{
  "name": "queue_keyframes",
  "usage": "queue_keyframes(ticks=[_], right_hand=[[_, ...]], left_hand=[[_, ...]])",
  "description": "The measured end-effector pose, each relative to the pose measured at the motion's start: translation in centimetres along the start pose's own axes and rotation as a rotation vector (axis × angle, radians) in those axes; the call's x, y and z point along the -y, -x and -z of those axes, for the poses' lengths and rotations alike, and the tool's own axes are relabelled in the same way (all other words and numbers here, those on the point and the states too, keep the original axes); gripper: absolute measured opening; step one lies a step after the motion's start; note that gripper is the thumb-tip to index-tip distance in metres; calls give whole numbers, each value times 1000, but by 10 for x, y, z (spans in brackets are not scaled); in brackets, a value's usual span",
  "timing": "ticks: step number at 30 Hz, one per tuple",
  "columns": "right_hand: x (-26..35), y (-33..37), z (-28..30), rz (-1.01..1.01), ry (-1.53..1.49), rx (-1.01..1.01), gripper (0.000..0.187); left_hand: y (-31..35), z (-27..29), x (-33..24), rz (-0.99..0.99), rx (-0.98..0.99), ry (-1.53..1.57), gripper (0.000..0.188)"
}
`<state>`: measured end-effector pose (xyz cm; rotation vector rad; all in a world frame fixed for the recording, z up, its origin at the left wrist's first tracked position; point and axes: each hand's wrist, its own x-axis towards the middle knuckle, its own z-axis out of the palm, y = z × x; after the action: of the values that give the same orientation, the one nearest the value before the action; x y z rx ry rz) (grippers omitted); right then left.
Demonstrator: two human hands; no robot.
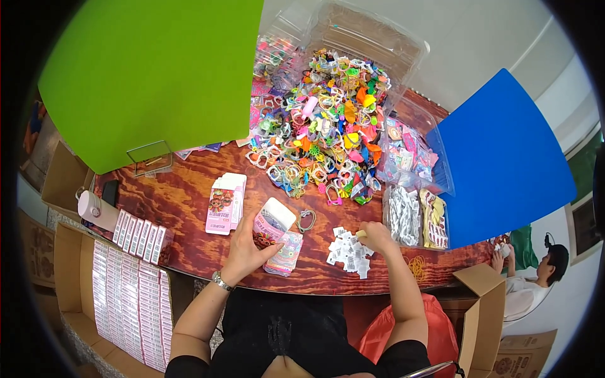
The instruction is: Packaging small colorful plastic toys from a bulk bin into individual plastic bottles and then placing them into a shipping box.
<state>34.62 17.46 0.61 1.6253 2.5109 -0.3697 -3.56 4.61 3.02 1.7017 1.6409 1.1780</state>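
Observation:
My left hand (246, 249) is wrapped round a small pink printed carton (268, 234), its white flap standing up at the open top. Clear or silvery contents show inside it. Beside that hand lies a stack of pink and teal printed cards (285, 255). Over the right edge of a pile of small white printed slips (348, 251), my right hand (378, 239) has its fingers pinched together. A pale yellow bit shows at its fingertips; whether it is held or worn I cannot tell. Flat pink cartons (220, 205) lie to the left, and looped cords (306, 220) just beyond the carton.
A big heap of colourful trinkets (328, 126) covers the far middle. Green (151, 75) and blue (504, 157) panels stand at either side. Packed cartons (129, 302) fill a box at lower left. A tray of small packets (403, 217) sits right; another person (535, 277) works beyond.

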Motion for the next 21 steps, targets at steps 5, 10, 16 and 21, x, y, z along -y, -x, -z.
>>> queue_keyframes(ticks=[5, 10, 16, 21], right_hand=[[-2, -5, -2, 26, 23, -38, 25], [26, -4, 35, -40, -226, -76, 25], [140, 2, 108, 199, -644, -169, 22], [199, -16, 98, 548, -404, -325, 23]], left_hand=[[-1, -1, -4, -38, -17, -16, 92], [1, 2, -4, -62, -51, -54, 90], [3, -16, -3, -171, -114, -112, 88], [5, -19, -12, -211, -165, -182, 88]])
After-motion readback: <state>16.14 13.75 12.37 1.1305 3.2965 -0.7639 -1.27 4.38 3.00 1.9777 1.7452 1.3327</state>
